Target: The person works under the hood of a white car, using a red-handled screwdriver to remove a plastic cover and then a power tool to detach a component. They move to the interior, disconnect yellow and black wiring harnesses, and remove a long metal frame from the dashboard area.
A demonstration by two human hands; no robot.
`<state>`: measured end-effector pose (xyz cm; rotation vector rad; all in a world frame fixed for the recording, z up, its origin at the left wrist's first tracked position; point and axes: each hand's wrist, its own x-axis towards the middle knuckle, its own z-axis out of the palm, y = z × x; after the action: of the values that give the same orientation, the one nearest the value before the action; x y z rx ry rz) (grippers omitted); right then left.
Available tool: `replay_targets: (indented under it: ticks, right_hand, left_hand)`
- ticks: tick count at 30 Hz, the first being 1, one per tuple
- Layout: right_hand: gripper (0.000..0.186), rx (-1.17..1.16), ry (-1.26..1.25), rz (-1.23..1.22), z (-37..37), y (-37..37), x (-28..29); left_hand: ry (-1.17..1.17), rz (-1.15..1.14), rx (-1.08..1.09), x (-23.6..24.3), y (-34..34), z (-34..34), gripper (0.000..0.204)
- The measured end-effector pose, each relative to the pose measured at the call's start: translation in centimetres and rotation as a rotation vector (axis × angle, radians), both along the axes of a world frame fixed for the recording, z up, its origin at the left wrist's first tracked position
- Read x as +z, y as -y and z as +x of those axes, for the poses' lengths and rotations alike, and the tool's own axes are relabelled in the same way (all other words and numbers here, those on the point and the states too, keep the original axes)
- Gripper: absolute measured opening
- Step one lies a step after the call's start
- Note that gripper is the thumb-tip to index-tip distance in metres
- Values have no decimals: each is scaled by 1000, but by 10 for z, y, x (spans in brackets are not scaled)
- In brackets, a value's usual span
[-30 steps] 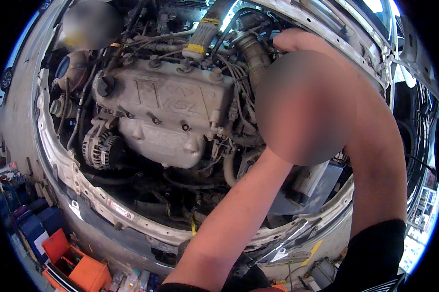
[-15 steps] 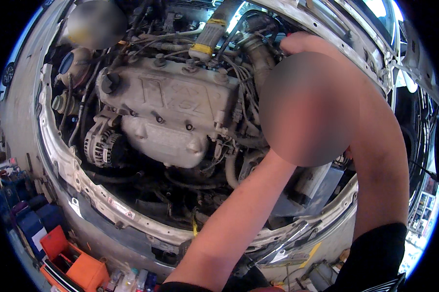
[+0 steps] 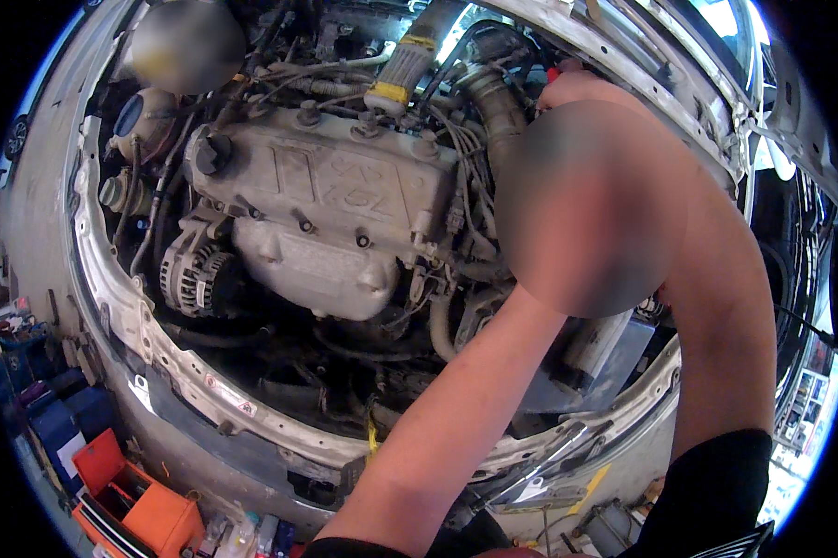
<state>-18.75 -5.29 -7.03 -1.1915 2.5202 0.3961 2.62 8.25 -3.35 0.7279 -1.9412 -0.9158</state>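
Note:
Both my arms reach over the right side of an open engine bay. My right hand [image 3: 577, 90] is at the far right, beside the body edge. Its fingers look curled against a small red thing [image 3: 554, 74], whose kind I cannot make out. A round blur covers my left hand [image 3: 558, 237], so its fingers and anything in them are hidden. Left of it sits the engine with a dusty grey cover [image 3: 316, 177]. A ribbed air hose [image 3: 491, 102] runs near my right hand. Below the blur, a grey box-shaped part [image 3: 614, 367] shows beside my left forearm.
The pale front frame [image 3: 279, 423] curves across the near side, with a long shiny metal tool [image 3: 554, 460] lying by it. An alternator [image 3: 194, 279] and a coolant tank [image 3: 145, 126] are at left. An orange toolbox [image 3: 149, 511] stands on the floor.
My right hand has shifted slightly, and more of the red thing shows beside its fingers. My left forearm stays nearly in place. The view has moved a little.

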Motion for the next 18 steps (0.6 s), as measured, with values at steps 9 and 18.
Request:
replay_targets:
  ticks: [9, 18]
  right_hand:
    - [52, 157, -19, 130, -1, 6, 6]
    - [38, 394, 149, 186, -13, 5, 34]
  left_hand:
    - [-76, 38, -6, -1, 4, 4, 22]
    - [-76, -1, 28, -5, 5, 4, 23]
